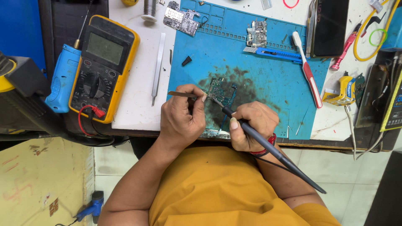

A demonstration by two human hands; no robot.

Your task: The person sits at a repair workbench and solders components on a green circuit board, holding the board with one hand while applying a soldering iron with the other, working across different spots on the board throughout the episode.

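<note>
The right hand (251,125) pinches a soldering iron (268,148), its tip on the small circuit board (217,90) at 12 o'clock of both hands. The left hand (182,117) pinches tweezers (182,94) there. A slip could bridge pads or scorch the blue mat (268,79).

Right hand (251,125) presses soldering iron (268,148) onto circuit board (217,90).

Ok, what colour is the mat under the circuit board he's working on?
Blue, with a dark sooty stain around the circuit board; the mat shows best in the head view.
</note>
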